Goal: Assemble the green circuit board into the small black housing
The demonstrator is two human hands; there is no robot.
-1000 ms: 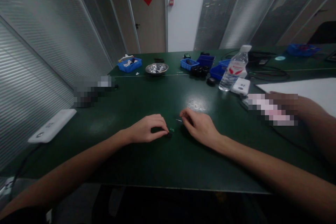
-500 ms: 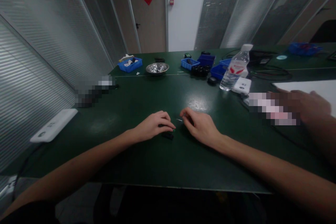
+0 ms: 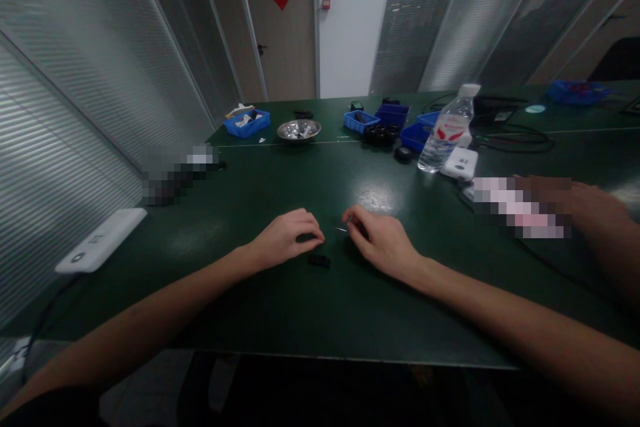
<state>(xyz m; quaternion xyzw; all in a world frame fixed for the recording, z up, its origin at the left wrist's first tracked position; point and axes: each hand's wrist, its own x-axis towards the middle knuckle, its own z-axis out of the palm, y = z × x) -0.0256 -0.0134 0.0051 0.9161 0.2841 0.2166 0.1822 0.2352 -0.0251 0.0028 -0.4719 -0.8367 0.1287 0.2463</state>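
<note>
My right hand (image 3: pixel 384 241) grips a thin rod (image 3: pixel 341 229); my left hand (image 3: pixel 290 235) pinches its fingertips together, on what, if anything, I cannot tell. The black part (image 3: pixel 319 260) lies unheld on the table (image 3: pixel 380 320), just this side of them, seemingly unfinished.

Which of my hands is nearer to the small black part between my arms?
Left. Your left hand is close by, beyond the black part and to its left; your right hand is farther, to its right.
</note>
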